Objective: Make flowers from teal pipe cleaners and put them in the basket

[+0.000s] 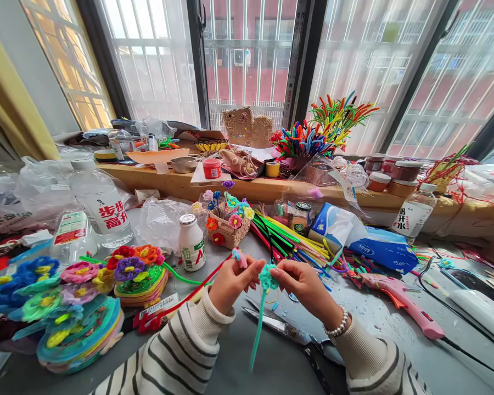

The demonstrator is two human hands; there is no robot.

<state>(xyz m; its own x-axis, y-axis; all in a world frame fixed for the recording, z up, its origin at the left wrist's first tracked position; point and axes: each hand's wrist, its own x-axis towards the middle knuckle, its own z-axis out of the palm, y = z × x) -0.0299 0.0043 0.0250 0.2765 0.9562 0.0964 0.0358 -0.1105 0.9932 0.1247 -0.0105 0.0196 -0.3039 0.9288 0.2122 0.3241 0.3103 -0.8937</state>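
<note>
Between my hands is a turquoise pipe-cleaner flower (267, 278), its straight stem hanging down over the table. My left hand (236, 278) pinches the flower's left side between thumb and finger. A small pink and light-blue piece (239, 257) shows at its index finger; what it is I cannot make out. With fingertips closed, my right hand (302, 280) grips the flower from the right. Below them lies a pair of scissors (288, 330) with parted blades. Finished pipe-cleaner flowers (82, 271) in several colours are on the left.
A pink glue gun (407, 302) with a black cord lies on the right. Beyond my hands are a white bottle (191, 243), a small flower basket (227, 229) and loose pipe cleaners (286, 233). A blue tissue pack (385, 249) and water bottles (102, 206) stand farther out.
</note>
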